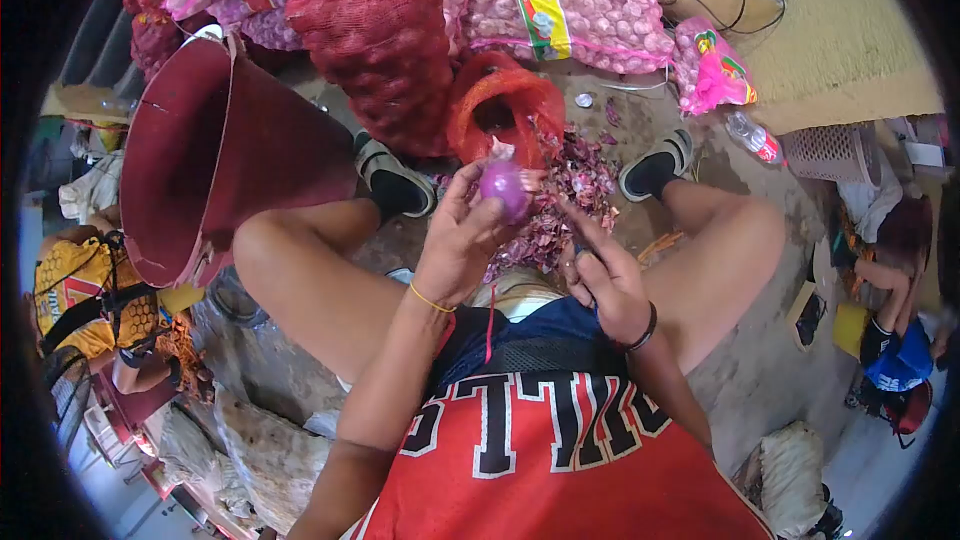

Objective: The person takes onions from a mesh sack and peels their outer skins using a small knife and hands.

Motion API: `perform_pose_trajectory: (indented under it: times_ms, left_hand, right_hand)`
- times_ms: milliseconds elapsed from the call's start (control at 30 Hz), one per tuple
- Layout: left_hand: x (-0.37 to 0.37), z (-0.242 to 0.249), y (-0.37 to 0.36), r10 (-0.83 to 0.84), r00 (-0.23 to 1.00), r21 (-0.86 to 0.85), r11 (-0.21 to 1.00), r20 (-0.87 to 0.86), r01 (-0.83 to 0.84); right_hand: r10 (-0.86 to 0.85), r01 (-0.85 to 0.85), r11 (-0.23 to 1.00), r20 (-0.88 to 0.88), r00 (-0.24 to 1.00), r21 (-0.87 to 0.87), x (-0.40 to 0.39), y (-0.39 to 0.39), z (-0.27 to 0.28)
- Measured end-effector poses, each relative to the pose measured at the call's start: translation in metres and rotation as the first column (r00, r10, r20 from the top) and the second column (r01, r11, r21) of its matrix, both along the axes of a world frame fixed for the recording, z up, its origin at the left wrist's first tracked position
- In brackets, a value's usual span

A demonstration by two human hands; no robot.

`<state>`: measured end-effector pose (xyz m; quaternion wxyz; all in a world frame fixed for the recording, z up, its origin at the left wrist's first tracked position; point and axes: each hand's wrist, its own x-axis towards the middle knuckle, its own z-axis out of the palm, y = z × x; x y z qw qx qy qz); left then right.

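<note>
A peeled purple onion [504, 190] sits in my left hand [468, 230], the fingers and thumb wrapped round its lower left side. Pale, papery root or stem bits stick out at the onion's top. My right hand [608, 285] is just to the right and lower, apart from the onion. Its index finger points toward the onion while the other fingers curl in; what they grip, if anything, I cannot make out. Below both hands, onion skins [580, 190] lie heaped on the floor between my feet. An open orange mesh sack [510, 100] stands behind the heap.
A large maroon tub [280, 150] tilts at my left. A full red mesh sack [375, 40] of onions and pink net bags [610, 20] of garlic line the back. A plastic bottle [753, 137] lies at right. Other people sit at far left [90, 280] and far right [895, 360].
</note>
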<state>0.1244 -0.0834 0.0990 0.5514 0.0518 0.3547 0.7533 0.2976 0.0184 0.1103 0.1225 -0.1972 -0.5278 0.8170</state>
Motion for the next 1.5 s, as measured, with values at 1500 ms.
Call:
perform_pose_trajectory:
  times_ms: [1500]
  left_hand:
    - [0.013, -0.01, -0.004, -0.067, 0.998, -0.001, 0.998, -0.006, 0.067]
  right_hand:
    - [-0.068, -0.053, 0.704, 0.141, 0.988, 0.709, -0.008, 0.002, 0.02]
